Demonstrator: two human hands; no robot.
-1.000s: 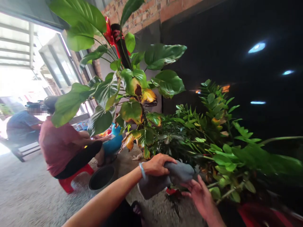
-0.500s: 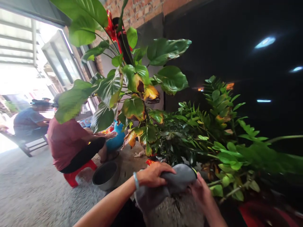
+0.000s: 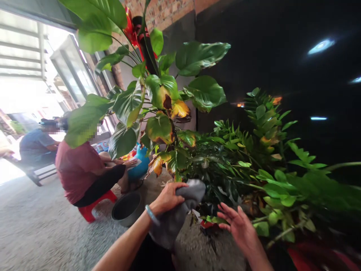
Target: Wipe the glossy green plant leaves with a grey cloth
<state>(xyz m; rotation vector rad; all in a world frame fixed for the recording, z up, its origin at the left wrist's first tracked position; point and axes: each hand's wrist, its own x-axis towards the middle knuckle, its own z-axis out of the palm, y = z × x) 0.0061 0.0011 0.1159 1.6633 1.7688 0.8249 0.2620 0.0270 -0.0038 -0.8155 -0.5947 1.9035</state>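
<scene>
A grey cloth (image 3: 172, 222) hangs from my left hand (image 3: 168, 198), whose fingers are wrapped over its upper part. That wrist wears a pale blue bangle (image 3: 152, 215). My right hand (image 3: 236, 228) is raised apart from the cloth, fingers spread and holding nothing, near low green leaves. In front of both hands stands a tall potted plant with broad leaves (image 3: 160, 128), some of them yellowed and browned. Dense smaller foliage (image 3: 225, 150) spreads to the right, close beyond my right hand.
At the left a person in a red shirt (image 3: 79, 165) sits on a red stool (image 3: 96, 205), beside a blue rounded object (image 3: 141, 163). A dark basin (image 3: 126, 209) stands on the concrete floor (image 3: 70, 241). Farther back sits another person (image 3: 38, 145). A dark glossy wall (image 3: 267, 49) rises at the right.
My right hand has let go of the cloth and opened. My left hand has moved left with the cloth, which now hangs from it alone.
</scene>
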